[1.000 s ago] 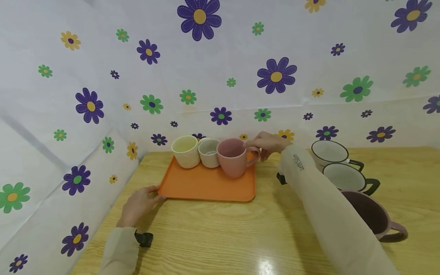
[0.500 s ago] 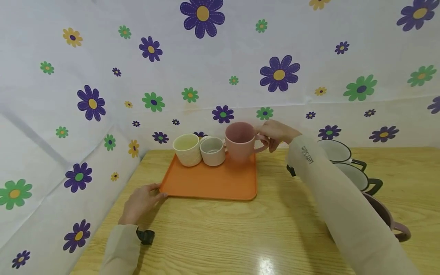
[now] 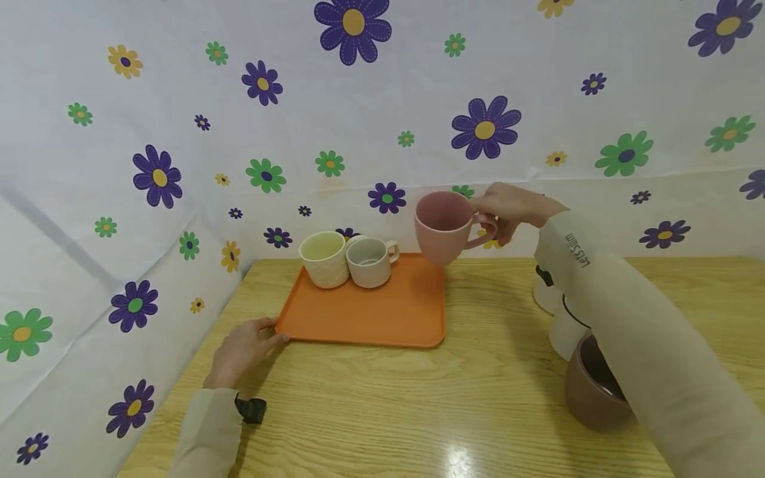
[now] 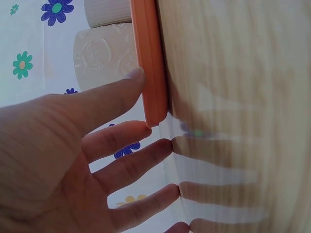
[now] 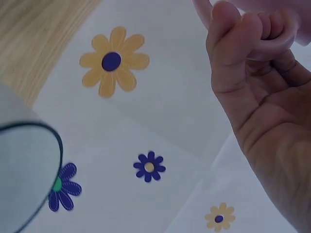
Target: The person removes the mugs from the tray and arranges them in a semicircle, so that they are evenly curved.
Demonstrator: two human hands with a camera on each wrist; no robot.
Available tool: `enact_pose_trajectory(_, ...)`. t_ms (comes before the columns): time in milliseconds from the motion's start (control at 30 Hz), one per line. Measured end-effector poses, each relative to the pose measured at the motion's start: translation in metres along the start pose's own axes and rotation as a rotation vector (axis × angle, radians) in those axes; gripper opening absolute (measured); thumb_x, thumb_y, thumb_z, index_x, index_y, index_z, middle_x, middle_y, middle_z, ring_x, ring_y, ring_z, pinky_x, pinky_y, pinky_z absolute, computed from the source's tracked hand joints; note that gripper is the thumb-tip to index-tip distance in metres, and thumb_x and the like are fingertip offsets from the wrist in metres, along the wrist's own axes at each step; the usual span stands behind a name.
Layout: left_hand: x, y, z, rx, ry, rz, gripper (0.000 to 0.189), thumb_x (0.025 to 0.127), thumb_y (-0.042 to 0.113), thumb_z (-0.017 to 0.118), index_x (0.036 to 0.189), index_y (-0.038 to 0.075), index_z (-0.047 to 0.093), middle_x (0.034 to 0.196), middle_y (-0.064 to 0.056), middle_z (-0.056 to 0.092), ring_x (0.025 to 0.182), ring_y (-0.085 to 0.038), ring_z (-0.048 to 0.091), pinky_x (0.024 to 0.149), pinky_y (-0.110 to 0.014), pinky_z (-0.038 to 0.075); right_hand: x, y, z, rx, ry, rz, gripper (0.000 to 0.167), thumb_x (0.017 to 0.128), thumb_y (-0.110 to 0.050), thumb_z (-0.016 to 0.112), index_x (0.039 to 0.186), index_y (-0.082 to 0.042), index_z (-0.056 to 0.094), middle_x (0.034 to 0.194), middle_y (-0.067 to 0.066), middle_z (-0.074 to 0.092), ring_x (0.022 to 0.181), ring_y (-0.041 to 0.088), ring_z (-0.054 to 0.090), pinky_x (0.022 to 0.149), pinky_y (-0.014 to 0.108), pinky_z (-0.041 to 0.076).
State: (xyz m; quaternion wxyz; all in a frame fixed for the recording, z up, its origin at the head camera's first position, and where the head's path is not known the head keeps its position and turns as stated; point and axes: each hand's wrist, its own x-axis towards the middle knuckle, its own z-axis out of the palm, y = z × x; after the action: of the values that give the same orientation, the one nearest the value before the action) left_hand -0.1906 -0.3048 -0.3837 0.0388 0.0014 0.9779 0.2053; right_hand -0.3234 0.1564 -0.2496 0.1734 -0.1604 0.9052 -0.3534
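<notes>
My right hand (image 3: 508, 206) grips the handle of a pink mug (image 3: 441, 242), which hangs above the back right corner of an orange tray (image 3: 364, 318). In the right wrist view, fingers (image 5: 233, 46) curl through that handle. At the tray's front left corner, my left hand (image 3: 242, 352) rests its thumb and index finger on the rim. Its other fingers are spread and nearly straight, with tips on the table in the left wrist view. A pale yellow cup (image 3: 325, 269) and a smaller grey-white cup (image 3: 370, 269) stand side by side on the tray's back left.
Right of the tray stand a mauve mug (image 3: 592, 398), a white mug with dark rim (image 3: 564, 332) and another white mug (image 3: 545, 295), partly hidden by my right sleeve (image 3: 645, 318). A flower-printed cloth (image 3: 287, 119) borders the wooden table (image 3: 358, 411) behind and left.
The pink mug has risen off the tray and moved right and up in my right hand. The grey-white cup's handle now shows. My left hand stays at the tray corner.
</notes>
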Motion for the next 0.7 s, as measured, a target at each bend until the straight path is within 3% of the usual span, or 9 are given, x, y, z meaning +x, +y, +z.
enact_pose_trajectory(233,0.000,-0.001,0.001,-0.001,0.004,0.011,0.058,0.098,0.037,0.067,0.138,-0.005,0.059,0.135,-0.030,0.058,0.120,-0.051,0.055,0.091,-0.064,0.047,-0.009,0.005,-0.015,-0.089,-0.004,-0.017,0.053,0.102,-0.039,0.047,0.060,-0.009,0.054,0.058,0.005,0.053,0.049,0.020,0.063,0.058,0.035,0.059)
enact_pose_trajectory(467,0.001,0.000,0.001,0.002,0.000,0.015,0.058,0.098,0.037,0.068,0.137,-0.005,0.059,0.134,-0.031,0.058,0.118,-0.051,0.057,0.090,-0.063,0.048,-0.020,0.024,-0.027,-0.137,0.053,-0.029,0.047,0.104,-0.034,0.044,0.065,-0.009,0.054,0.068,0.007,0.061,0.058,0.023,0.066,0.061,0.035,0.059)
enact_pose_trajectory(700,0.001,0.001,0.000,0.001,-0.009,-0.004,0.058,0.099,0.037,0.067,0.138,-0.005,0.058,0.135,-0.030,0.057,0.119,-0.050,0.057,0.090,-0.062,0.049,-0.028,0.044,-0.037,-0.161,0.108,-0.060,0.040,0.104,-0.024,0.042,0.075,-0.002,0.059,0.072,0.009,0.062,0.060,0.024,0.066,0.061,0.034,0.059)
